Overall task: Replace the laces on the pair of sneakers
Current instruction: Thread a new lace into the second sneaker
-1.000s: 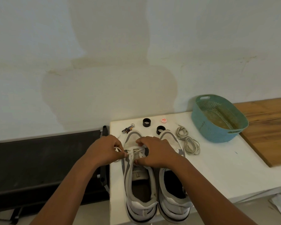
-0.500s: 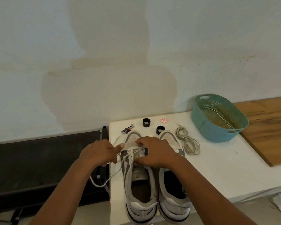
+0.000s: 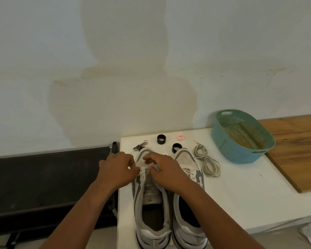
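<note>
White table [image 3: 241, 194] against wall, wooden board [image 3: 294, 146] lying over its right edge. Teal perforated basket [image 3: 223, 141] at back right corner, touching the board's edge. Pair of grey-white sneakers at front left, toes toward wall, side by side: left sneaker [image 3: 151, 212] by the left edge, right sneaker [image 3: 188, 221] just beside it, already laced. Left hand [image 3: 117, 169] and right hand [image 3: 165, 171] both over the left sneaker's lower eyelets, fingers curled, pinching the white lace [image 3: 144, 170] between them. Loose coiled grey lace [image 3: 206, 162] on table between right sneaker and basket. Two black rings [image 3: 161, 139] [image 3: 176, 147], small keyring tool [image 3: 140, 145], red-white round cap [image 3: 180, 136] near back edge.
</note>
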A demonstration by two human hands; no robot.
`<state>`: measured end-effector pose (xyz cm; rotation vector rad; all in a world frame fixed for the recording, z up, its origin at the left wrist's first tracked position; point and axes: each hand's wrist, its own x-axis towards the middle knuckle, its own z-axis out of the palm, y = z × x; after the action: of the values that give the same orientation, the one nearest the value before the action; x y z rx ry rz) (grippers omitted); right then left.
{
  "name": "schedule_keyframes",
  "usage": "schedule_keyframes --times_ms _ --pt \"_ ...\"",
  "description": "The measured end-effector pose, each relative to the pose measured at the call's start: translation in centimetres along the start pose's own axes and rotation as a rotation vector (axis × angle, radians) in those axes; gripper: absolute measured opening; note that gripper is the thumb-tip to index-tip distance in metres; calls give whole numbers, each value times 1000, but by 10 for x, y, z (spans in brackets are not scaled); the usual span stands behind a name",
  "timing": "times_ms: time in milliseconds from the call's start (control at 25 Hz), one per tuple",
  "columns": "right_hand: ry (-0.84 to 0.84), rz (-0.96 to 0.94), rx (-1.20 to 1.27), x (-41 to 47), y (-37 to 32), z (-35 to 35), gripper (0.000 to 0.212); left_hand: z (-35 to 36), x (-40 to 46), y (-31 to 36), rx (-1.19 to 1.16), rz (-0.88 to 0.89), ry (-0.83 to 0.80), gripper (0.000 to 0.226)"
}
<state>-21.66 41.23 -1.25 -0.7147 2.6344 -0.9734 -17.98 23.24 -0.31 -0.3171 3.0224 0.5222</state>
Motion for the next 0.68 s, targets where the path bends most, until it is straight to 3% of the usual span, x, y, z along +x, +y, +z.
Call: schedule_keyframes --times_ms 160,400,480,600,680 --pt "-9 33 418 2 -12 3 60 -10 3 7 -465 -52 -141 42" --pt "232 164 383 5 -4 -2 31 -34 7 10 -987 -91 114 54" --pt "301 131 379 5 -5 -5 26 -34 6 12 -1003 -33 99 54" --pt "270 -67 462 4 -18 -11 12 -23 0 17 -814 93 36 51" --pt "276 -84 422 4 -20 -15 9 -22 0 18 -792 105 30 52"
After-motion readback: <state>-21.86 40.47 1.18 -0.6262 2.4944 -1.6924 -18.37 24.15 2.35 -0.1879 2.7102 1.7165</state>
